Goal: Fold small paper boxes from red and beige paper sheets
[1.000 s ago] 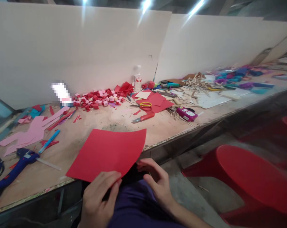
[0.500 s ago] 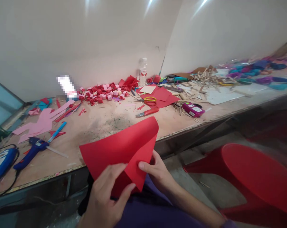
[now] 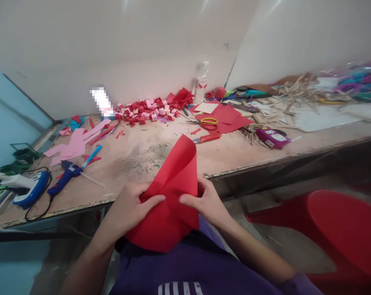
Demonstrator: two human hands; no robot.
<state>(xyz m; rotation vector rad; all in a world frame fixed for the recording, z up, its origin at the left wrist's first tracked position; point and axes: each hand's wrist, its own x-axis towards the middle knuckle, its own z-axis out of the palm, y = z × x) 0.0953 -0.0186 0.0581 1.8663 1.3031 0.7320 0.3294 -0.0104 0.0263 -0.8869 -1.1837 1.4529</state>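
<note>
A sheet of red paper is curled over on itself in front of my body, just off the table's front edge. Its far end forms a rounded loop. My left hand grips the left side, thumb on top and fingers partly hidden behind the paper. On the other side, my right hand pinches the sheet with its thumb on the face and the fingers behind. Beyond the paper lie a red-handled utility knife and scissors with yellow and red handles.
A blue glue gun and a power strip lie on the left of the table. Small red and pink paper pieces are heaped by a bottle. A red stool stands at right.
My left hand has closed on the paper's left side. The sheet has gone from a loose fold to a tighter curl. The view has shifted, so the table's things appear further right.
</note>
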